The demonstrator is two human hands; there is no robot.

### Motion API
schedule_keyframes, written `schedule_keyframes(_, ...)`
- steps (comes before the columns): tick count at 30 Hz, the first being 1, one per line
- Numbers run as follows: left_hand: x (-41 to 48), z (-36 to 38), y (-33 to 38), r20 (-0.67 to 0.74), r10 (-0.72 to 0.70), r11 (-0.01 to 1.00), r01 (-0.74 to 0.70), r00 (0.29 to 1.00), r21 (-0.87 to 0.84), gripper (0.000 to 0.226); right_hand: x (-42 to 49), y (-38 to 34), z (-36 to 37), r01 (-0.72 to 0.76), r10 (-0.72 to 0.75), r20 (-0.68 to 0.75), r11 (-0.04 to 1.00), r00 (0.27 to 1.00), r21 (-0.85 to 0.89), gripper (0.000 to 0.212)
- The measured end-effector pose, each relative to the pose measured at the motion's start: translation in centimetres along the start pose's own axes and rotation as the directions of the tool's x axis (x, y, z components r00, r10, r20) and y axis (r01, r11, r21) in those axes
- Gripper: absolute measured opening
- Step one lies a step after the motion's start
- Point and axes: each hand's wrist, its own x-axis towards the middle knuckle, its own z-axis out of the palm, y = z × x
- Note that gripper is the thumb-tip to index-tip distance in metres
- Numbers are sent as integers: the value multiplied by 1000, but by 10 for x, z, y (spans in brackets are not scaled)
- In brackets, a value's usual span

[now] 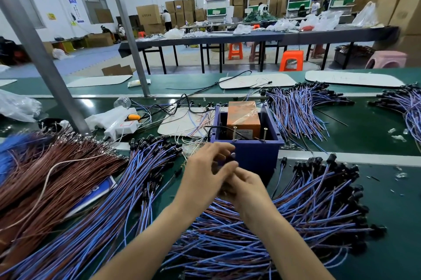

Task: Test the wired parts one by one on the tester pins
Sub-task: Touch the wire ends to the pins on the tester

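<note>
Two upright metal tester pins (235, 135) stand at the near rim of a dark blue plastic box (255, 154), which holds an orange block wrapped in clear film (243, 115). Just in front of the box the left hand (205, 170) and the right hand (247, 188) meet with fingers curled, but blur hides what, if anything, they pinch, so their grip cannot be told. Heaps of blue-and-brown wired parts with black caps (307, 207) lie on the green worktop (387, 222) under the forearms, left of the box and behind it, near a sheaf of brown wires (57, 166) and a white power strip (120, 127).
</note>
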Motion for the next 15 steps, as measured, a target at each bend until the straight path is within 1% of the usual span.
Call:
schedule_keyframes(1, -3, 3, -2, 60, -67, 996, 71, 996, -58, 36, 0, -4, -4, 4, 0, -41, 997, 999, 83, 17)
schedule_keyframes(2, -7, 5, -5, 137, -136, 980, 153, 981, -127, 36, 0, -9, -10, 13, -1, -87, 990, 996, 144, 16)
schedule_keyframes(3, -11, 6, -10, 207, -184, 957, 223, 961, -184, 30, 0, -14, -17, 36, -12, -134, 983, 991, 178, 15)
schedule_keyframes(4, -15, 7, -16, 254, -201, 943, 257, 946, -211, 22, 0, -21, -26, 70, -34, -184, 979, 982, 190, 16)
schedule_keyframes(6, -21, 2, -28, 285, -178, 958, 232, 942, -170, 13, -2, -34, -47, 131, -77, -306, 979, 949, 158, 19)
schedule_keyframes(7, -22, -2, -33, 299, -171, 964, 222, 939, -146, 13, -4, -41, -60, 150, -101, -380, 983, 920, 102, 20)
schedule_keyframes(8, -22, -8, -38, 314, -182, 964, 232, 932, -130, 14, -5, -46, -74, 149, -129, -454, 989, 882, 8, 19)
schedule_keyframes(10, -20, -21, -47, 337, -218, 954, 272, 916, -124, 13, -7, -57, -102, 82, -206, -557, 967, 805, -240, 18)
schedule_keyframes(11, -18, -28, -50, 347, -231, 951, 287, 909, -119, 12, -9, -62, -115, 29, -246, -575, 932, 780, -361, 18)
schedule_keyframes(12, -16, -33, -52, 360, -240, 948, 298, 902, -115, 10, -11, -67, -123, -30, -278, -579, 885, 767, -465, 21)
schedule_keyframes(13, -14, -38, -54, 378, -248, 942, 313, 892, -120, 9, -13, -70, -128, -98, -301, -576, 823, 760, -560, 30)
schedule_keyframes(14, -11, -41, -54, 403, -250, 935, 328, 880, -136, 10, -14, -72, -131, -168, -323, -566, 742, 759, -649, 42)
schedule_keyframes(15, -8, -43, -53, 433, -248, 928, 341, 867, -153, 10, -15, -73, -131, -235, -357, -545, 631, 759, -740, 51)
